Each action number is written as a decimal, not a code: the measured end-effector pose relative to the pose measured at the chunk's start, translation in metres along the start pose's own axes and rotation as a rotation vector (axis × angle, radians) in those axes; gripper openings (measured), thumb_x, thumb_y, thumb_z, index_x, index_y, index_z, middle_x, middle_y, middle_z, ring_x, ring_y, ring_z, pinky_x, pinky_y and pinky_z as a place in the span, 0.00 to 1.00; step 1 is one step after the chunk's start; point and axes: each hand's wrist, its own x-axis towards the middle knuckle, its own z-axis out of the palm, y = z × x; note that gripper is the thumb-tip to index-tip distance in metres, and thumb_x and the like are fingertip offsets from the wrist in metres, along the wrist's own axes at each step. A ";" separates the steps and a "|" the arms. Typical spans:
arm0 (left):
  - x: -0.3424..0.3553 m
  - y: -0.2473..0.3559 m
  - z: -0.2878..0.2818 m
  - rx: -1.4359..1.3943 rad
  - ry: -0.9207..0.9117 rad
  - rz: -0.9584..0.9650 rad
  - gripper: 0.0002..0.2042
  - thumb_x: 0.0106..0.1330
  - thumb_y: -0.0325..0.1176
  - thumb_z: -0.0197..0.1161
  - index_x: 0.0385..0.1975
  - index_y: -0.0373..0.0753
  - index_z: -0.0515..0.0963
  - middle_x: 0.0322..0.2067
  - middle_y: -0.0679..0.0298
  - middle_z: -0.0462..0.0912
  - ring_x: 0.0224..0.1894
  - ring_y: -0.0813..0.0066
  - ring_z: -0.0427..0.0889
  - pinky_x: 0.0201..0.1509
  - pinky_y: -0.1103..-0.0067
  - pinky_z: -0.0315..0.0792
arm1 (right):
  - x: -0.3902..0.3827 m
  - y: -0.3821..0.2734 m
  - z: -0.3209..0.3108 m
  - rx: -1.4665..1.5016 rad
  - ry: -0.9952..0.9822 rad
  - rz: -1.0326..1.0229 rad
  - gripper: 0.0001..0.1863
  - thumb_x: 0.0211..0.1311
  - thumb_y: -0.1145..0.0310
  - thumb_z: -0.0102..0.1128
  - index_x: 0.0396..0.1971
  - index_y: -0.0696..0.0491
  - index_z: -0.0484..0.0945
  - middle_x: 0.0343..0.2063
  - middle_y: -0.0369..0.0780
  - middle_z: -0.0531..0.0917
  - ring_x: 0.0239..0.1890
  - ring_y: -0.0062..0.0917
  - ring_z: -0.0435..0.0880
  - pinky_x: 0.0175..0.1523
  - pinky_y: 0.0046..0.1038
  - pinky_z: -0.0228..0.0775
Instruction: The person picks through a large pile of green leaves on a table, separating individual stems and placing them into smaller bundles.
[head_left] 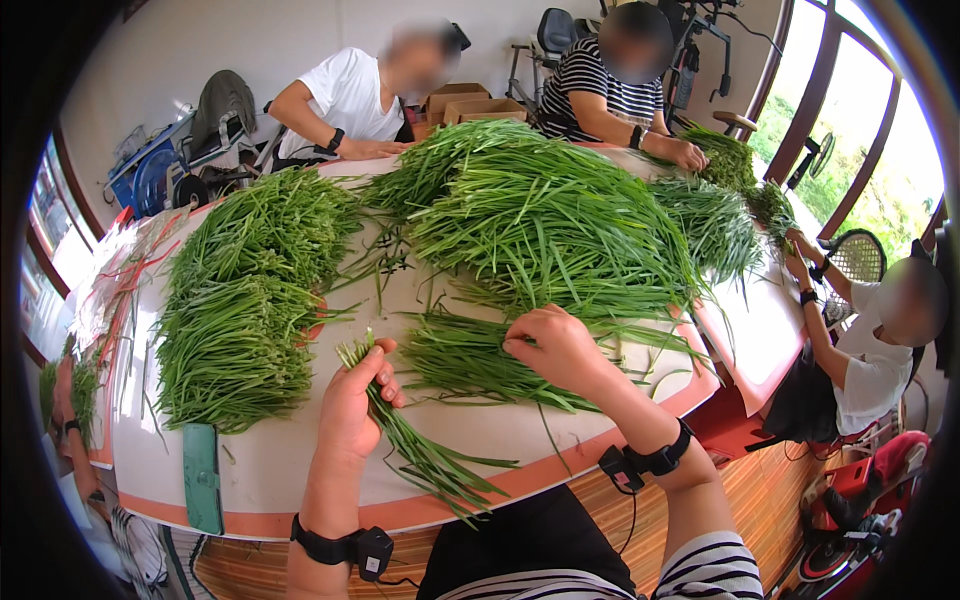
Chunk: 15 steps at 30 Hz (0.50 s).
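My left hand (362, 398) is closed round a small bunch of long green leafy stalks (430, 455), pale cut ends up, leaves trailing to the lower right. My right hand (550, 345) hovers at or on a loose layer of the same leaves (470, 365), fingers curled in a pinch; whether a leaf is between them I cannot make out. A large heap of leaves (540, 220) lies behind it, and dense stacked bunches (240, 340) lie to the left. All rest on a pale table with a pink border (340, 515).
A green rectangular case (203, 480) lies at the near left edge. Co-workers (340, 110), (600, 100) work across the table, another person (865, 350) at the right, and a person's arm (72, 430) shows at the far left. More greens (715, 220) lie right; cardboard boxes (480, 110) stand behind.
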 end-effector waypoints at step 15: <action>-0.013 0.001 0.002 0.015 -0.102 -0.048 0.15 0.60 0.37 0.59 0.45 0.41 0.71 0.15 0.75 0.58 0.16 0.83 0.58 0.22 0.82 0.59 | -0.011 -0.050 0.018 0.725 -0.122 0.222 0.11 0.57 0.68 0.58 0.35 0.59 0.77 0.21 0.37 0.81 0.21 0.15 0.75 0.28 0.19 0.67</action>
